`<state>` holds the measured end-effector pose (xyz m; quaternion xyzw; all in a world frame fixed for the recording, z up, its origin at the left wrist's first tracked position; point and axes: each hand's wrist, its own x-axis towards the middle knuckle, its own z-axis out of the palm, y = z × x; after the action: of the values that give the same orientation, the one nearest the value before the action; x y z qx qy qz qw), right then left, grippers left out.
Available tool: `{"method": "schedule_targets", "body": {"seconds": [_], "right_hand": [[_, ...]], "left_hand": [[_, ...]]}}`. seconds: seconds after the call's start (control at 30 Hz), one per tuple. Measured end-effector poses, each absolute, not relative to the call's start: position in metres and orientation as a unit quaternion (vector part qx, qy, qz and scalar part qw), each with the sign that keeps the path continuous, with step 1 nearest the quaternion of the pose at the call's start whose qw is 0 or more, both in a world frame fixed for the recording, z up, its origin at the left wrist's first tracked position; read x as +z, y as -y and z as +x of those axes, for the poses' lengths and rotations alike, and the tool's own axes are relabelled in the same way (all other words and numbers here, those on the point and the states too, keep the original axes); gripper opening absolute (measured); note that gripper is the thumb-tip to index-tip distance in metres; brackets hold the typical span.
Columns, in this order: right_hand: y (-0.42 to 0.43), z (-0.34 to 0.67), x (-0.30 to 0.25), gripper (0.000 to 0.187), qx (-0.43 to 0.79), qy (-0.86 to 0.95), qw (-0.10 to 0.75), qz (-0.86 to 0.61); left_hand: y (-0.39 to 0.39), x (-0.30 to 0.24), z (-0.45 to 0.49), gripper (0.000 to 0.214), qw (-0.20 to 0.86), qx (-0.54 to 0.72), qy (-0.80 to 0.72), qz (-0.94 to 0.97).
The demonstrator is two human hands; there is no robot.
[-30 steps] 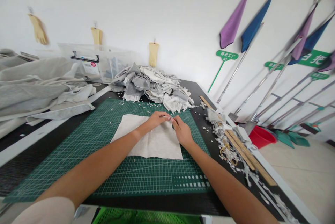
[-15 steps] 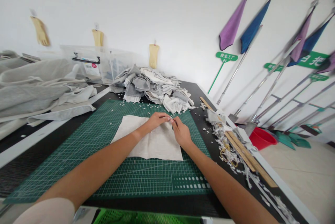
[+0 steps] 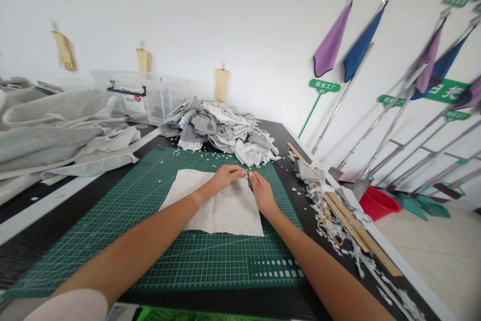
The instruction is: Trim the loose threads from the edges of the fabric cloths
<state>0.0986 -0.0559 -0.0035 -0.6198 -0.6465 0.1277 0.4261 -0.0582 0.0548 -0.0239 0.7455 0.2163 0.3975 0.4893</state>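
- Head view: the fingertips (image 3: pixel 241 173) of the left hand (image 3: pixel 226 177) and the fingers (image 3: pixel 254 179) of the right hand (image 3: pixel 262 195) are held close together, almost meeting, over the upper right part of the cloth; whether a thread or scrap is pinched between them cannot be told.
- Both hands are resting on or just above a flat, off-white square of woven cloth (image 3: pixel 214 208), which is laid near the middle of the mat, and handwork is being done at its upper edge.
- The cloth lies on a green gridded cutting mat (image 3: pixel 210 256), which is placed on a black desk (image 3: pixel 285 135).
- Small white snippets are scattered along the mat's far edge, below a heap of grey and white fabric offcuts (image 3: pixel 220 133).
- Along the desk's right edge, shredded white scraps (image 3: pixel 323 208) lie around two long wooden strips (image 3: pixel 349 223).
- Beyond the desk's left edge, folded pale grey fabric (image 3: pixel 48 130) is piled up, with a clear plastic storage box (image 3: pixel 139 95) behind it.
- A red plastic bucket (image 3: pixel 378 203) stands on the floor beyond the desk's right edge.
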Motion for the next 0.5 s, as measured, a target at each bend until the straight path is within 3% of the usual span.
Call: {"method": "schedule_targets", "body": {"seconds": [0.27,0.5], "right_hand": [[0.046,0.107,-0.007,0.041,0.241,0.617,0.438,-0.607],[0.062,0.101,0.006,0.041,0.460,0.542,0.406,-0.575]], "left_hand": [[-0.060,-0.026,-0.054,0.034,0.458,0.444,-0.246,0.729],[-0.058,0.007,-0.063,0.027,0.336,0.514,-0.329,0.717]]}}
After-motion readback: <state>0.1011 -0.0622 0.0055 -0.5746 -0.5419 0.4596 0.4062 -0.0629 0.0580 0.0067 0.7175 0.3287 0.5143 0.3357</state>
